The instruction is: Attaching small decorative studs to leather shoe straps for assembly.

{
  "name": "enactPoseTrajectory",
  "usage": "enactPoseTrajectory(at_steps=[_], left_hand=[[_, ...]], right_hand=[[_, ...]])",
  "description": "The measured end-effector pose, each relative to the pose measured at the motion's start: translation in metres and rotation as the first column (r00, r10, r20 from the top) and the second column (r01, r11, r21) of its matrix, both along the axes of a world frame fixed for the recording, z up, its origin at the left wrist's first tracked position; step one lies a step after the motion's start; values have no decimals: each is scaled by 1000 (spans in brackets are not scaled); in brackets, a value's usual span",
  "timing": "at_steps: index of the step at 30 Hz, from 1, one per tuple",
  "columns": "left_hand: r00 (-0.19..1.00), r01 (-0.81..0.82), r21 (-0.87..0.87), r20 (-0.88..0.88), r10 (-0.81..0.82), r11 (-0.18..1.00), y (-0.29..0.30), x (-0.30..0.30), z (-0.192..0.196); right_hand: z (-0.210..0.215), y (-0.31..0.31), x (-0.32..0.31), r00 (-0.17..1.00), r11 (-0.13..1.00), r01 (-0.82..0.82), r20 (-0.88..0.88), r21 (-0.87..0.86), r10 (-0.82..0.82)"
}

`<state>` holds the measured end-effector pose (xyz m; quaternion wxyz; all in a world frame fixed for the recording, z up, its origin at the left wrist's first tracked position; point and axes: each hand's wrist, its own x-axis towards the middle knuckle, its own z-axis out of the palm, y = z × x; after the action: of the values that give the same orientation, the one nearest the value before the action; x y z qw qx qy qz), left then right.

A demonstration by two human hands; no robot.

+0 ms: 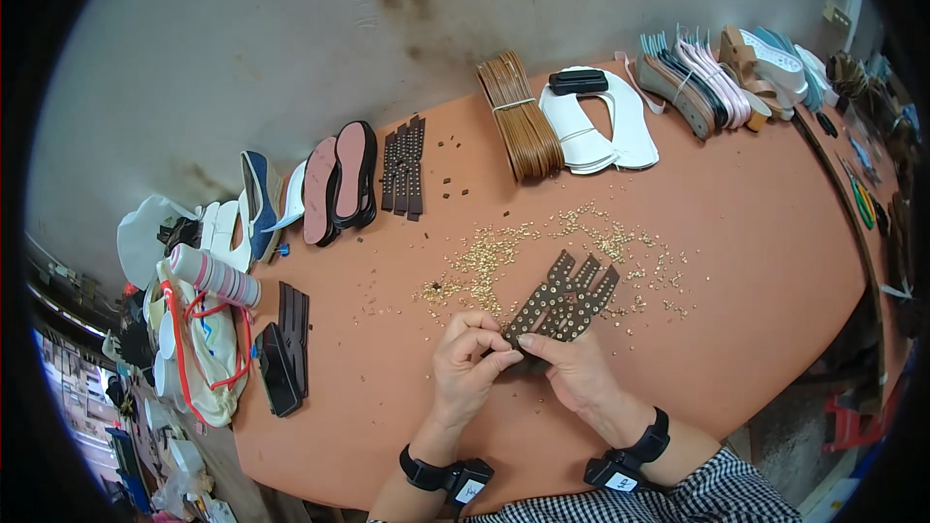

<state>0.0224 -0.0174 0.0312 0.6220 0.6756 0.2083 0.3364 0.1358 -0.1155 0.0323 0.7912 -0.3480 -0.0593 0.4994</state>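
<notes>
Near the front of the table I hold a dark brown strappy shoe upper (567,300), its several strips dotted with small gold eyelets. My right hand (586,383) grips its lower edge, thumb pressed on top. At its left lower corner, my left hand (472,363) is closed with thumb and index finger pinched; whether a tiny piece sits in that pinch is hidden. Just beyond the upper lies a loose scatter of small gold eyelets (484,260). Farther back on the left, several similar studded brown uppers (402,169) lie together.
On the orange-brown table (727,329), a bundle of tan strips (521,121) and white cut-outs (630,126) lie at the back. Shoe soles (678,87) stand back right. Pink insoles (354,165), a striped cup (213,276), a black phone (278,368) and dark strips (294,315) line the left.
</notes>
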Motion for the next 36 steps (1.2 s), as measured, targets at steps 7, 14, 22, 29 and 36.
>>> enactPoseTrajectory(at_steps=[7,14,22,29,36], left_hand=[[1000,-22,-83,-19,21,996,-2,1,0],[993,-6,-290,109,39,957,-5,2,-9],[997,-65,-232,30,74,970,-8,3,-8],[996,-80,-102,15,82,992,-9,-2,-16],[997,-25,-249,60,41,968,-6,0,-4]], right_hand=[[-3,0,0,1000,1000,-11,29,13,11],[-4,1,0,998,1000,-18,60,13,17],[3,0,-2,997,999,4,83,46,-8],[-1,0,-1,998,997,-22,59,77,17],[0,-2,2,985,997,-59,168,59,48]])
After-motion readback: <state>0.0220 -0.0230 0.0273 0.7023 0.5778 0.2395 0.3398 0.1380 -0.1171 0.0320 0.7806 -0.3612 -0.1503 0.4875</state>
